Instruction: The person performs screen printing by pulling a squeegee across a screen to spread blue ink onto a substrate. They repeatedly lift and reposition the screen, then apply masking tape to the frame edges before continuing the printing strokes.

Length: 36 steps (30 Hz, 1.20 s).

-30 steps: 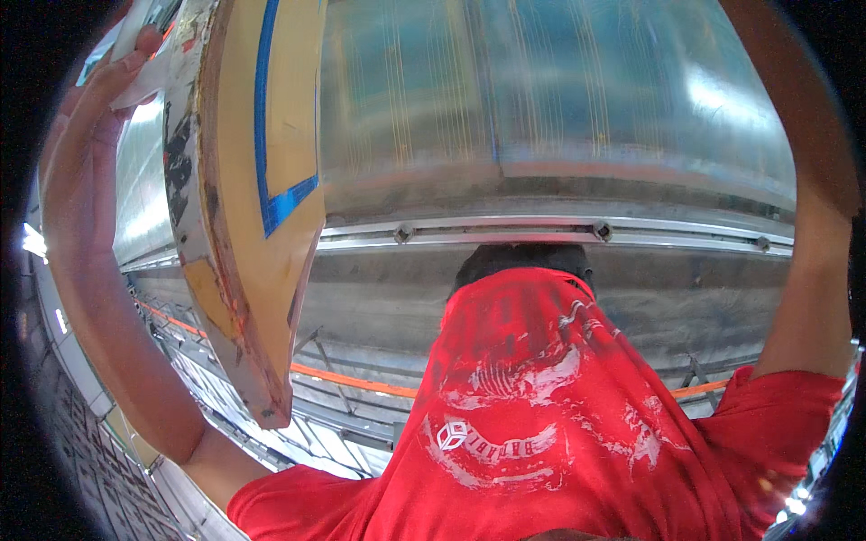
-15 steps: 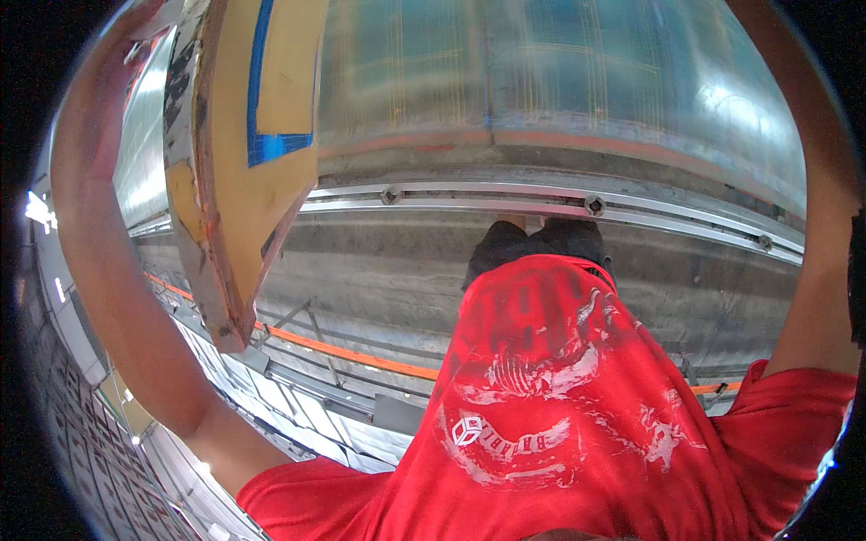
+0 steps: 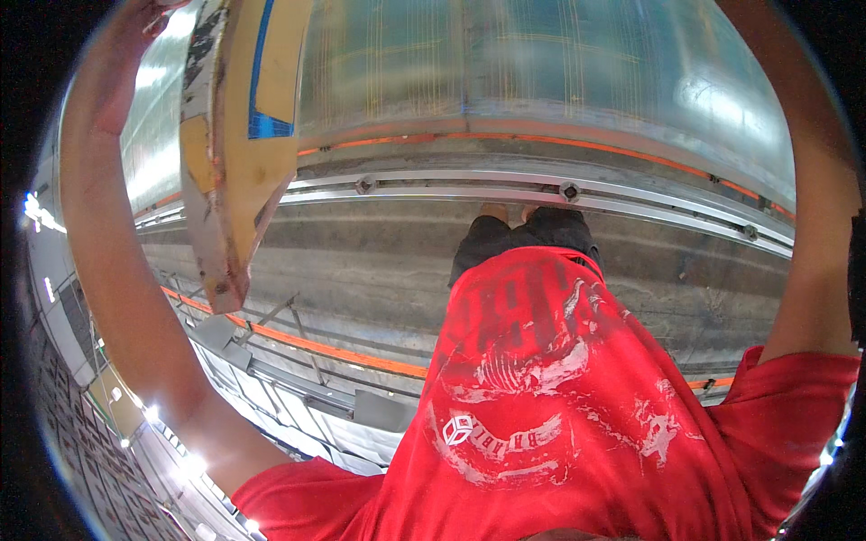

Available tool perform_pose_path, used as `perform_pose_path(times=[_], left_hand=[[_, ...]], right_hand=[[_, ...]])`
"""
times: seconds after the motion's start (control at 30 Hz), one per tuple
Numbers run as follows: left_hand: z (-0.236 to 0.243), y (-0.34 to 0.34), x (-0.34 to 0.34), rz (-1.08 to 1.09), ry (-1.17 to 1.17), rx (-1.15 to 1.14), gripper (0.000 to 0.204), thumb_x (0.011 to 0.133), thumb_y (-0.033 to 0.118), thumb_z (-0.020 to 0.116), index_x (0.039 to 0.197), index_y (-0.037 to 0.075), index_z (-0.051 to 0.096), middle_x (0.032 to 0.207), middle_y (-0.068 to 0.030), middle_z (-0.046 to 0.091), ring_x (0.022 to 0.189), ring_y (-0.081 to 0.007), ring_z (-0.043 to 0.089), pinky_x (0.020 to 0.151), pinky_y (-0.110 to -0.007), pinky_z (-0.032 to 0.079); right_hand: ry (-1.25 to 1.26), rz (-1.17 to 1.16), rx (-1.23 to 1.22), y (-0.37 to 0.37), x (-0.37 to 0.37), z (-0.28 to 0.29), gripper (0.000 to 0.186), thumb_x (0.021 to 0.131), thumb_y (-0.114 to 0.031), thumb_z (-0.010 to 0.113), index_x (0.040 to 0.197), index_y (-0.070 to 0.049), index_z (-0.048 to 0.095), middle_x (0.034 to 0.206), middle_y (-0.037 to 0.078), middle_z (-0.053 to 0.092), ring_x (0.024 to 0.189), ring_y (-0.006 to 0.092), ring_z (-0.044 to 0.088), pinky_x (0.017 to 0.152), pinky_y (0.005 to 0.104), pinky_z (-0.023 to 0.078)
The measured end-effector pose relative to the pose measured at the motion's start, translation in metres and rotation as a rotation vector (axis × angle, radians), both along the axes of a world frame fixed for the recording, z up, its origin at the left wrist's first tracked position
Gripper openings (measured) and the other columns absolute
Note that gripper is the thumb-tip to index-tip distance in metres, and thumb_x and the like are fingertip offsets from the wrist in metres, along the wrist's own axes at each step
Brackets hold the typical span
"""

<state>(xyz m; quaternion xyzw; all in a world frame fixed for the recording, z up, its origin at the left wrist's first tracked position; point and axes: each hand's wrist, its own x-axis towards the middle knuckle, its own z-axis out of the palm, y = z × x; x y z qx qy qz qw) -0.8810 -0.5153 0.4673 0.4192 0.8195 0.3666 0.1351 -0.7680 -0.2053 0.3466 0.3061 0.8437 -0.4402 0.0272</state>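
Since the earlier frame, board (image 3: 236, 135) shifted up and toward the top left edge of view; its lower tip sits higher now, its blue marking nearer the top rim. Left arm went more upright, left hand (image 3: 135, 36) slid to the upper-left rim. Red shirt (image 3: 577, 397) fills more of the lower middle. Worn yellow-and-white board hangs edge-on, tilted, just beside the left hand, which sits at its top left; contact looks likely but grip is cut off by the rim, can't tell if fingers are curled or spread. Right arm (image 3: 816, 207) runs up the right edge; right hand out of view. Metal rail (image 3: 541, 191) and concrete floor (image 3: 379, 270) below.
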Motion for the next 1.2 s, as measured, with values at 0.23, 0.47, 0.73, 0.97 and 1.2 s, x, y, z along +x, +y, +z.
perform_pose_path(times=[0.23,0.47,0.73,0.97,1.2], left_hand=[[-0.033,0.013,0.034,-0.128,-0.022,0.043,0.052,0.077,0.022,0.078,0.12,0.002,0.056,0.097,-0.0082,0.065,0.081,-0.0141,0.057,0.075,-0.028,0.043],[-0.097,0.053,0.035,-0.214,-0.208,-0.09,0.058,0.079,0.026,0.078,0.126,0.003,0.052,0.104,-0.0115,0.067,0.087,-0.014,0.059,0.074,-0.028,0.042],[-0.138,0.075,0.067,-0.367,-0.14,-0.136,0.054,0.079,0.039,0.077,0.118,0.009,0.056,0.096,-0.0022,0.07,0.078,-0.0082,0.055,0.069,-0.026,0.037],[-0.167,0.075,0.074,-0.324,-0.248,-0.23,0.043,0.083,0.038,0.075,0.111,0.011,0.057,0.093,-0.002,0.068,0.076,-0.0083,0.05,0.067,-0.025,0.04],[-0.154,0.021,0.077,-0.241,-0.131,0.114,0.049,0.088,0.026,0.073,0.126,0.003,0.055,0.117,-0.0076,0.066,0.081,-0.0087,0.055,0.075,-0.025,0.046]], right_hand=[[0.012,0.024,-0.038,-0.009,-0.008,0.019,0.043,0.097,-0.026,0.048,0.123,0.007,0.055,0.111,0.027,0.063,0.094,0.0327,0.066,0.076,0.0383,0.059],[-0.135,-0.117,-0.236,-0.021,-0.034,0.009,0.045,0.097,-0.029,0.048,0.124,0.007,0.055,0.114,0.027,0.062,0.096,0.0337,0.066,0.077,0.0381,0.059],[0.17,0.191,-0.735,-0.011,0.036,-0.057,0.062,0.101,-0.036,0.043,0.136,0.015,0.038,0.129,0.034,0.052,0.114,0.038,0.059,0.094,0.0407,0.053],[0.203,-0.089,-1.034,-0.043,0.039,-0.087,0.056,0.099,-0.025,0.051,0.144,0.001,0.032,0.124,0.031,0.054,0.11,0.0411,0.059,0.09,0.0512,0.053],[0.5,-0.448,-0.992,-0.052,0.094,-0.194,0.017,0.086,-0.013,0.073,0.096,-0.004,0.063,0.073,0.004,0.057,0.066,0.0147,0.058,0.061,0.0334,0.051]])
